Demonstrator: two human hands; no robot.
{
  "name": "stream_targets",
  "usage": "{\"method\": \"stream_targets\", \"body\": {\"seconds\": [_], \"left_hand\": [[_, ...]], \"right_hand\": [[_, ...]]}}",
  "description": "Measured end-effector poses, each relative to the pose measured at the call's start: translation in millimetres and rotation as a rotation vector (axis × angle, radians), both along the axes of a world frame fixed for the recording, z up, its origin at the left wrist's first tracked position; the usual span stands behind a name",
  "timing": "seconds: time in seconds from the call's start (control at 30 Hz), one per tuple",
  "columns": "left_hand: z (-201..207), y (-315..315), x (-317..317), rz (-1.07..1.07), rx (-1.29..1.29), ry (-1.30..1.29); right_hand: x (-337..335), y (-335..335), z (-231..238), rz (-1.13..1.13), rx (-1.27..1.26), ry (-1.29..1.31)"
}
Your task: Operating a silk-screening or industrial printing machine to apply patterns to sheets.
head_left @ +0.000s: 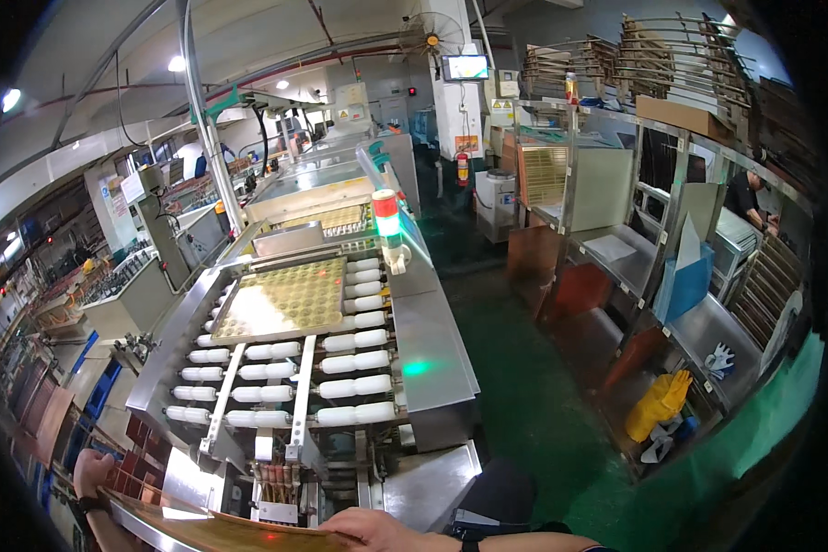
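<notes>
A thin copper-coloured panel slants across the lower edge of the view, close to my body. My right hand is closed over its right end, the fingers lying along the top edge. At the panel's far left corner, my left hand is curled shut and appears to grip it; its fingertips are partly hidden. Just ahead is a conveyor with white rollers. On the rollers, beyond both hands, a flat yellowish panel with rows of round marks lies flat.
A lit red, white and green signal lamp stands on the conveyor's right side. Across a green floor aisle, metal shelving holds boards, a yellow glove and a white glove. A person stands behind the shelving.
</notes>
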State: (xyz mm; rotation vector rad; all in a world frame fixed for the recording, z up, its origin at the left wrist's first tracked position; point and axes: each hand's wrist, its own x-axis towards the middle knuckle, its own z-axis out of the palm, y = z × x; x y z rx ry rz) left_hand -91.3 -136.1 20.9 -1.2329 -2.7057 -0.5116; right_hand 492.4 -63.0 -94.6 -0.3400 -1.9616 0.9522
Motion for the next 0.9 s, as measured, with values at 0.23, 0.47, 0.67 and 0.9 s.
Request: {"method": "stream_targets", "body": {"seconds": [0.23, 0.47, 0.67, 0.9], "left_hand": [[10, 10, 25, 0.024, -0.027, -0.071], [15, 5, 26, 0.007, -0.07, -0.127], [21, 8, 41, 0.038, -0.064, -0.177], [26, 8, 46, 0.057, -0.089, -0.163]], "right_hand": [[-1, 1, 4, -0.029, -0.01, 0.014], [2, -2, 11, -0.004, -0.054, 0.006], [1, -1, 4, -0.045, 0.002, -0.046], [0, 1, -4, -0.071, 0.027, -0.095]]}}
